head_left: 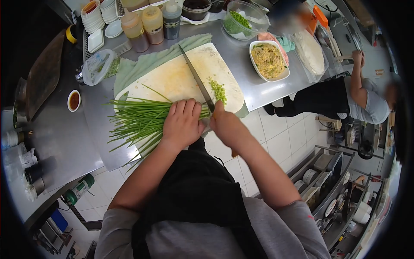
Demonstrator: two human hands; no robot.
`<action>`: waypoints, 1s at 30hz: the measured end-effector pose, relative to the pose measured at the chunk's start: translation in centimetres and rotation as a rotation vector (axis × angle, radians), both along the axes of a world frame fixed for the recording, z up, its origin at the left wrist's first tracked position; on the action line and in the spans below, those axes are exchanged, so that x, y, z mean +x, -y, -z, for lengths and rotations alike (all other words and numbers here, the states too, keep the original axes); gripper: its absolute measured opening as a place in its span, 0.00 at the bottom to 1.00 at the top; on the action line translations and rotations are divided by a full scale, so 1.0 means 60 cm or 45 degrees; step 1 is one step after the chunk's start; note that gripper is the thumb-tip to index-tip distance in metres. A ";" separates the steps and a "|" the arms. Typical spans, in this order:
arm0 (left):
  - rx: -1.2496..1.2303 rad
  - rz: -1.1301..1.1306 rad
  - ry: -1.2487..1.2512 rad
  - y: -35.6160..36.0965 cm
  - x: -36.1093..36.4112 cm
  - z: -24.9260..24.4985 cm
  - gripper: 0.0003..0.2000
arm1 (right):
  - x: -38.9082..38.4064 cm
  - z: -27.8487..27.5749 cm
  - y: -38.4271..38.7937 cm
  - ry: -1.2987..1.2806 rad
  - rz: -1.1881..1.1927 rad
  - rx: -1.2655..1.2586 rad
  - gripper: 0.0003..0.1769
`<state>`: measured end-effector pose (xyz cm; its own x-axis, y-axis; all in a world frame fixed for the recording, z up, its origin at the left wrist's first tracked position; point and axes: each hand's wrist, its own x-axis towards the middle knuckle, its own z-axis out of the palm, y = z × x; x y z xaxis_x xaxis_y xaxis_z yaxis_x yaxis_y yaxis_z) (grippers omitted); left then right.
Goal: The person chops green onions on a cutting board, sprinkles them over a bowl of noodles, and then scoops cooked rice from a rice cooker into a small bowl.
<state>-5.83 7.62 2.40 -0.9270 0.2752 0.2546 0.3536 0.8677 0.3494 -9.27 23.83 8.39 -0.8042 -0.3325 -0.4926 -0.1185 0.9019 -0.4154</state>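
A large bunch of long, thin chives (140, 116) lies across the near left side of the white cutting board (166, 73), some ends hanging past its edge. My left hand (184, 121) is closed over the bunch near its right end, fingers together and pressing down. In my right hand (227, 129) is the handle of a kitchen knife (196, 77). The long blade slants up and left over the board, just right of my left fingers. Chopped chives (217, 90) sit in a small pile right of the blade. A green cloth (129, 71) lies under the board.
Squeeze bottles (154, 26) and a plastic bag (98, 67) stand beyond the board. A sauce dish (74, 100) is at left. To the right are a bowl of noodles (268, 60) and a clear bowl of chopped greens (245, 21). Another person (332, 97) stands at far right.
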 end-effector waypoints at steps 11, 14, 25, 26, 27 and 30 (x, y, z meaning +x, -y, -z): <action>-0.062 -0.039 -0.053 -0.003 0.001 -0.008 0.26 | -0.002 -0.029 -0.025 0.186 0.143 -0.178 0.18; 0.006 -0.065 -0.085 -0.004 0.000 -0.010 0.32 | 0.007 -0.029 -0.053 0.074 0.150 -0.296 0.22; -0.057 -0.272 -0.125 -0.025 -0.030 0.002 0.23 | 0.079 -0.017 -0.041 -0.195 0.131 -0.080 0.22; -0.009 -0.260 -0.241 -0.023 -0.029 0.004 0.20 | 0.084 -0.007 -0.037 -0.191 0.128 -0.078 0.22; -0.008 -0.261 -0.236 -0.023 -0.028 0.008 0.20 | 0.090 0.004 -0.033 -0.251 0.136 -0.085 0.20; 0.115 -0.313 -0.239 -0.020 -0.030 0.017 0.13 | 0.087 0.009 -0.028 -0.307 0.137 -0.035 0.17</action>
